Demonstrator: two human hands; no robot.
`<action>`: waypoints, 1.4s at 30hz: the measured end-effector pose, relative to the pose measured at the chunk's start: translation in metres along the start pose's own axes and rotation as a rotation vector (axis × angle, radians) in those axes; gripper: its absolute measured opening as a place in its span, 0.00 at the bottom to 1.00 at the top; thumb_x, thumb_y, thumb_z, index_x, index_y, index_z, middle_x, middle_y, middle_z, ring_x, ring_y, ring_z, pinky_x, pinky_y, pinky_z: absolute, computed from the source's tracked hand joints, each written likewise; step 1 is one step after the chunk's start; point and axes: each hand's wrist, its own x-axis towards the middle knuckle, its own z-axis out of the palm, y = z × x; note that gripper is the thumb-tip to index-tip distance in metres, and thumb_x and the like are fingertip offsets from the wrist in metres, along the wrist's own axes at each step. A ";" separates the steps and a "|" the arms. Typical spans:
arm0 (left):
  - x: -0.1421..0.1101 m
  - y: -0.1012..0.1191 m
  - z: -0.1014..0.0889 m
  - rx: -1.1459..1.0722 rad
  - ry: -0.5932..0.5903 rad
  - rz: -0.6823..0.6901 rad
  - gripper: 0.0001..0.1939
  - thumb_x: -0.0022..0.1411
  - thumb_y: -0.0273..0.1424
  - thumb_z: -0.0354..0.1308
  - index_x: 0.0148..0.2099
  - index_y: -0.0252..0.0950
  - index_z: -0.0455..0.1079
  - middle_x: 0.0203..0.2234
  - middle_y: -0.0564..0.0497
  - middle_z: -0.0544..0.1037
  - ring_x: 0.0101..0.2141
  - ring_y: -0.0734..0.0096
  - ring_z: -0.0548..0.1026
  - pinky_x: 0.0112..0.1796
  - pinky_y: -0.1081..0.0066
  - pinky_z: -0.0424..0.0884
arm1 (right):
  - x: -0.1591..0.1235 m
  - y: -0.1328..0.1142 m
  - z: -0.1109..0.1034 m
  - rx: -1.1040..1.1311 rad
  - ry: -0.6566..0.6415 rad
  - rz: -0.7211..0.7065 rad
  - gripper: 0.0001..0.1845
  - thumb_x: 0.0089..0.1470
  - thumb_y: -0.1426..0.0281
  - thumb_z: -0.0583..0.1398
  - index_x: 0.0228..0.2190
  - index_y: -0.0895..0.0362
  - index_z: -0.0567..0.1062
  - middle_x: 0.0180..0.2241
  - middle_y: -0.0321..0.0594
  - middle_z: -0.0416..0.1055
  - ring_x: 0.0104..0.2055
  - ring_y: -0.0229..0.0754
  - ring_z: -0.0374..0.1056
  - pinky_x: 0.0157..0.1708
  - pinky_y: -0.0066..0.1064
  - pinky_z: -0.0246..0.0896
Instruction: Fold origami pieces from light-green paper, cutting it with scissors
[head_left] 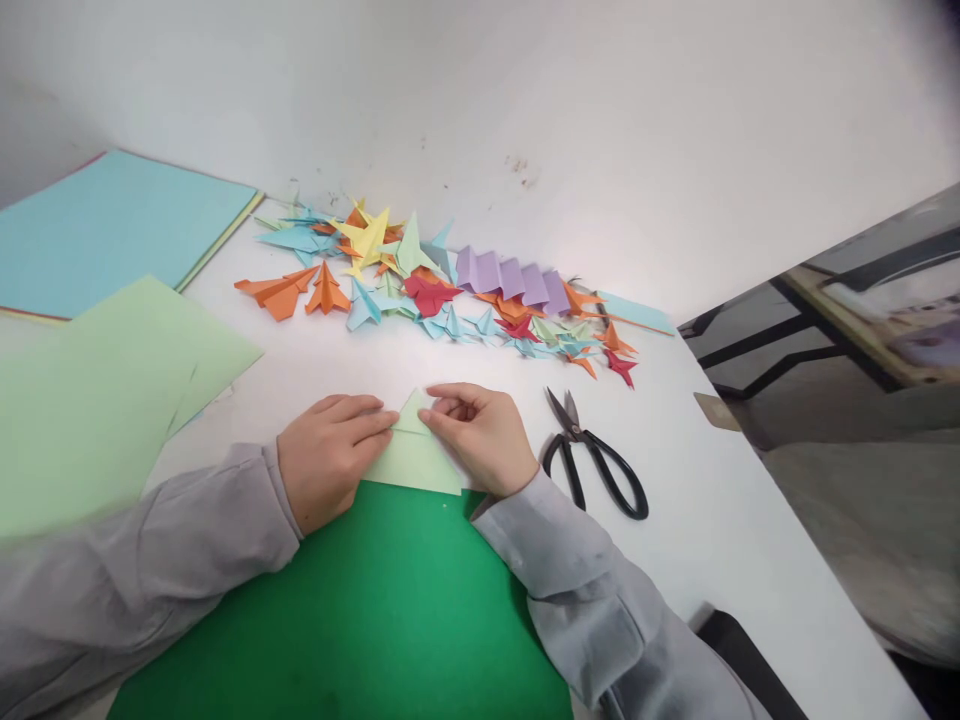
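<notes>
A small folded sheet of light green paper (414,465) with a pointed top lies on the white table, over the far edge of a dark green sheet (337,620). A crease runs across it below the point. My left hand (330,460) grips its left side, fingertips together at the crease. On the right, my right hand (484,435) pinches the paper near the point between thumb and fingers. Black-handled scissors (576,435) lie with blades parted, just right of my right hand.
Folded paper planes and stars in several colours (367,240) line the wall, with a purple pleated strip (514,280) among them. Large light green sheets (82,410) and a blue-topped paper stack (124,230) lie at left. A dark object (739,655) sits near the table's right edge.
</notes>
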 end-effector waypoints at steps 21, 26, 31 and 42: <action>0.003 0.004 0.000 0.065 -0.008 0.033 0.14 0.57 0.20 0.47 0.40 0.33 0.71 0.41 0.44 0.73 0.44 0.62 0.68 0.41 0.62 0.67 | 0.007 -0.005 -0.001 0.096 -0.082 0.060 0.20 0.33 0.63 0.66 0.29 0.63 0.75 0.19 0.34 0.67 0.14 0.29 0.56 0.12 0.24 0.52; 0.005 0.005 -0.001 0.099 -0.058 -0.036 0.15 0.59 0.22 0.45 0.40 0.37 0.72 0.45 0.43 0.69 0.42 0.62 0.67 0.40 0.61 0.66 | 0.007 -0.002 -0.001 0.096 -0.074 0.032 0.18 0.35 0.64 0.65 0.30 0.62 0.76 0.19 0.34 0.68 0.14 0.30 0.56 0.13 0.24 0.53; 0.006 0.005 -0.002 0.089 -0.070 -0.018 0.14 0.59 0.23 0.46 0.40 0.38 0.72 0.40 0.44 0.71 0.41 0.62 0.67 0.38 0.61 0.66 | 0.008 0.001 0.000 0.090 -0.074 0.004 0.18 0.36 0.65 0.64 0.32 0.62 0.76 0.18 0.34 0.68 0.15 0.30 0.57 0.14 0.24 0.54; 0.007 0.002 -0.004 0.113 -0.086 0.077 0.14 0.59 0.21 0.46 0.41 0.34 0.71 0.41 0.48 0.74 0.42 0.65 0.67 0.39 0.64 0.66 | 0.008 0.005 0.000 -0.064 -0.038 -0.108 0.14 0.39 0.66 0.63 0.31 0.61 0.77 0.21 0.38 0.71 0.20 0.34 0.61 0.20 0.26 0.57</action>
